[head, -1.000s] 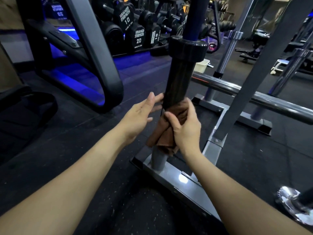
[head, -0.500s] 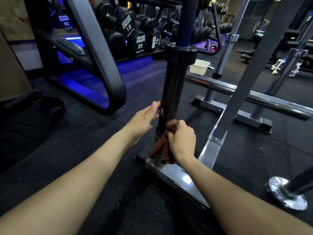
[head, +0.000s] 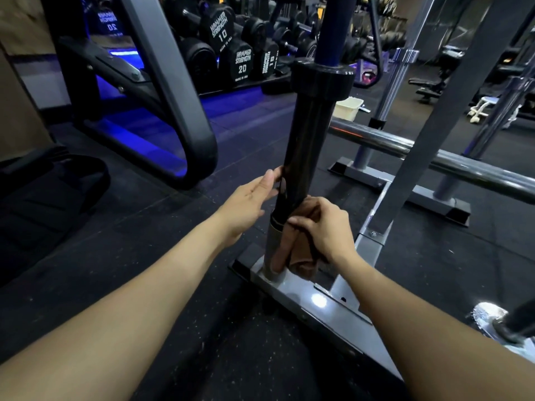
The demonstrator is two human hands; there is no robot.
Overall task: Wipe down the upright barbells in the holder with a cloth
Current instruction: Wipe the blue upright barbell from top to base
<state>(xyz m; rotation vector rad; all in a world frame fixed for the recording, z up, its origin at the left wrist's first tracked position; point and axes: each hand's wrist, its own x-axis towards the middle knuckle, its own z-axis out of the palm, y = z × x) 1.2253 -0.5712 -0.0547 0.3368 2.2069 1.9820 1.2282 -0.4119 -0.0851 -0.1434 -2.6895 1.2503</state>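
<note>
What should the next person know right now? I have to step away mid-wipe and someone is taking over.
Left hand: open, fingers straight against the black barbell sleeve, steadying it.
Right hand: grips the brown cloth at the sleeve's bottom end, where it enters the grey socket of the holder.
Done: the cloth is at the bottom of this sleeve; how clean it is cannot be told.
Left: the blue shaft above the collar, and the chrome barbells upright further back.
</note>
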